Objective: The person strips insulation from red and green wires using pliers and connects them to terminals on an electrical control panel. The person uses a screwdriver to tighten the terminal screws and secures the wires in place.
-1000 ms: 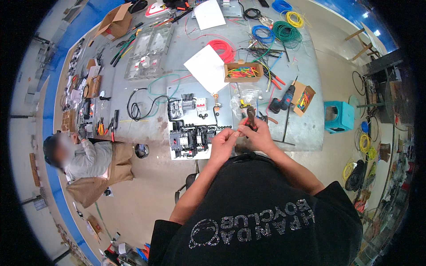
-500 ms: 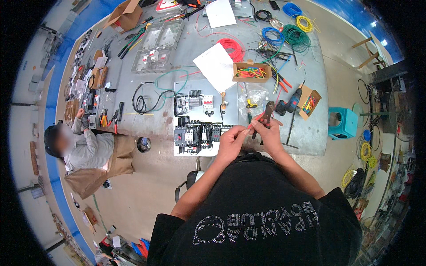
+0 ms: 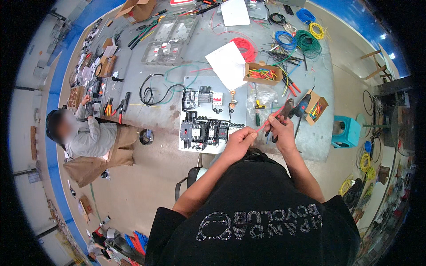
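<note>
A thin red wire point(image 3: 264, 126) runs between my hands, its near end pinched in the closed fingers of my left hand point(image 3: 239, 144). My right hand point(image 3: 283, 132) is wrapped round dark pliers point(image 3: 288, 105), whose head points away from me. The wire passes beside the right fingers towards the pliers; whether it lies in the jaws I cannot tell. Left of my hands is a mounting panel point(image 3: 254, 88) carrying black contactors point(image 3: 194, 131) and a white breaker with red switches point(image 3: 217, 98). A green-handled screwdriver point(image 3: 257, 119) lies just beyond my hands.
A cordless drill point(image 3: 301, 106) lies right of my hands, by a small carton point(image 3: 320, 106) of coloured sleeves. Farther off stand another sleeve carton point(image 3: 262, 81), a white sheet point(image 3: 225, 64) and wire coils point(image 3: 308, 42). A teal stool point(image 3: 347, 132) stands right; a co-worker point(image 3: 95, 142) sits left.
My hands have drawn slightly apart, so more of the red wire shows between them. The pliers have turned a little to the right. The whole view has shifted slightly.
</note>
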{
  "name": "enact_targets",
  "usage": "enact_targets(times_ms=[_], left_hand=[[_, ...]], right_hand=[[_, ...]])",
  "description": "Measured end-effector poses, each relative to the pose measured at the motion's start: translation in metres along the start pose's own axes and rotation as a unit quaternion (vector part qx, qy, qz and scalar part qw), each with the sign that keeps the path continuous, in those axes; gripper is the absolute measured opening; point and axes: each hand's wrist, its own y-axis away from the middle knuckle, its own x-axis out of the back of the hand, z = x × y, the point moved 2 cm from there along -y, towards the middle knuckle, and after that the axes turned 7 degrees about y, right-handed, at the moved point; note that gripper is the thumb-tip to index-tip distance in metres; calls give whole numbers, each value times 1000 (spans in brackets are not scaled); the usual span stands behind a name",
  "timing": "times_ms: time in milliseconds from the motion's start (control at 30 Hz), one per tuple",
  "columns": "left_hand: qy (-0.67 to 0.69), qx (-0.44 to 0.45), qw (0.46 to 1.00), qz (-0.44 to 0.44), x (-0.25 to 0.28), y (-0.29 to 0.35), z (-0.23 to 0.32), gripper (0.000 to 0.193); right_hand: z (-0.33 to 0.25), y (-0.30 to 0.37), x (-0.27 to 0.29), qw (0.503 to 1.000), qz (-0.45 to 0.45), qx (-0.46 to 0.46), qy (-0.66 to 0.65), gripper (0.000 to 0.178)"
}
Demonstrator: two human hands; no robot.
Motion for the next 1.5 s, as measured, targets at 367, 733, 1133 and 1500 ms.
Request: enact_targets(times_ms=[367, 733, 1133, 1500], left_hand=[[-42, 39, 997, -57, 20, 28, -1, 21], [213, 202, 954, -62, 15, 29, 8, 19], [233, 214, 946, -74, 14, 41, 1, 22], [168, 173, 969, -59, -13, 39, -5, 20]], right_hand=[[-19, -20, 32, 995, 77, 11, -60, 11], [-2, -20, -3, 998, -19, -44, 27, 14], [-1, -43, 33, 987, 9, -74, -143, 14], [34, -19, 34, 981, 9, -120, -155, 11]])
